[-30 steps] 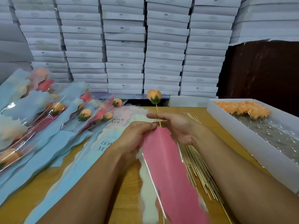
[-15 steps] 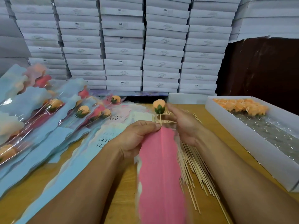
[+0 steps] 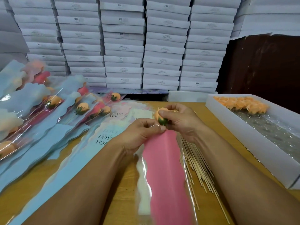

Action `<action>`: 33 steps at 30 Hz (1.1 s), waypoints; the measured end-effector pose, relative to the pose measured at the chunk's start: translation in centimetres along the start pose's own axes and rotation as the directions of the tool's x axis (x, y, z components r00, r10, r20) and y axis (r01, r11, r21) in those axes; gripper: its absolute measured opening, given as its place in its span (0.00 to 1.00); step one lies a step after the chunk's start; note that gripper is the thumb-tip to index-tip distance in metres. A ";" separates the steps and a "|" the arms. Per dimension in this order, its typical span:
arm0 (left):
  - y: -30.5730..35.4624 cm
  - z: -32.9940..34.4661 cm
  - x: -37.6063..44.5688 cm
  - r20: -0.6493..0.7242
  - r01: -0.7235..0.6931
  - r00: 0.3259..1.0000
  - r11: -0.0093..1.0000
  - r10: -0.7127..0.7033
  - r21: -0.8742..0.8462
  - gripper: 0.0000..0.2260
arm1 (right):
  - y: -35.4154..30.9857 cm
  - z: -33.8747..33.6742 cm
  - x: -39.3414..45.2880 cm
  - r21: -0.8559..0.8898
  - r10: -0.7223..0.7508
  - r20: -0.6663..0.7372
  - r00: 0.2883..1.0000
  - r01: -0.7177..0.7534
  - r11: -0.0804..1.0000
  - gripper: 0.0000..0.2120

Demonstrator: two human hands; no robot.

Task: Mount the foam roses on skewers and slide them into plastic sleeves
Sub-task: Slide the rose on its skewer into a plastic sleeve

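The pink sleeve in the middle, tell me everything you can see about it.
The pink sleeve is a long wrapper with a matte pink panel, a wavy cream-white strip along its left side and clear glossy film at the edges. It looks like thin plastic and runs from its mouth toward the camera above the wooden table. The left hand pinches its mouth, and the right hand holds an orange foam rose right at that opening. Its near end is blurred.
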State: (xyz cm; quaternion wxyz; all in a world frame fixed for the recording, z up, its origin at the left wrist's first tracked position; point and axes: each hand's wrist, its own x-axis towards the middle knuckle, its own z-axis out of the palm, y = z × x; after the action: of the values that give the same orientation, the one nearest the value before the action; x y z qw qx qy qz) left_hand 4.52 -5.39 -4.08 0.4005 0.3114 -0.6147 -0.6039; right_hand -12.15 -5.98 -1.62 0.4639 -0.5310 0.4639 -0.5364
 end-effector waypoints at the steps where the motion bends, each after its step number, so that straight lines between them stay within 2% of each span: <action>1: 0.0 -0.1 0.1 -0.007 -0.024 1.000 1.000 0.024 0.009 0.06 | 0.1 0.1 -0.1 -0.019 0.008 0.003 1.000 -0.008 1.000 0.09; 4: -0.1 -0.3 0.3 -0.026 -0.063 0.998 0.998 0.064 0.024 0.08 | 0.2 0.2 -0.1 -0.080 0.022 0.006 1.000 -0.022 0.997 0.08; 7: -0.5 -0.2 0.6 -0.107 -0.089 0.990 0.994 0.095 0.060 0.09 | -0.1 0.3 -0.1 -0.053 0.028 0.011 1.000 -0.028 0.998 0.10; 12: -0.2 0.0 0.8 -0.243 -0.198 0.941 0.965 0.237 0.175 0.20 | -0.1 0.4 -0.3 -0.152 0.004 0.037 0.999 0.002 0.988 0.13; 17: -0.2 0.2 0.9 -0.286 -0.237 0.918 0.959 0.273 0.154 0.16 | 0.0 0.5 -0.3 -0.211 0.029 0.049 0.998 -0.018 0.977 0.18; 20: -0.4 0.1 0.9 -0.285 -0.239 0.917 0.957 0.279 0.168 0.12 | 0.1 0.8 -0.3 -0.197 0.108 0.030 0.994 -0.100 0.975 0.24; 23: -0.6 0.0 1.1 -0.295 -0.263 0.904 0.946 0.310 0.190 0.12 | 0.5 1.3 -0.4 -0.181 0.180 0.040 0.983 -0.170 0.969 0.23; 27: -0.5 0.1 1.2 -0.290 -0.242 0.908 0.943 0.303 0.228 0.11 | 0.3 1.5 -0.6 -0.191 0.206 0.046 0.977 -0.194 0.962 0.37; 33: -0.2 -0.1 0.8 -0.292 -0.202 0.917 0.948 0.272 0.247 0.11 | 0.4 1.3 -0.5 -0.159 0.170 0.096 0.981 -0.154 0.975 0.25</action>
State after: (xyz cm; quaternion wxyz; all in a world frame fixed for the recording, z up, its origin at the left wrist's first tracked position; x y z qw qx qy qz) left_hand 4.17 -6.13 -4.16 0.5305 0.3696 -0.6350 -0.4228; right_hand -10.84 -5.58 -2.12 0.4894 -0.5534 0.5186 -0.4304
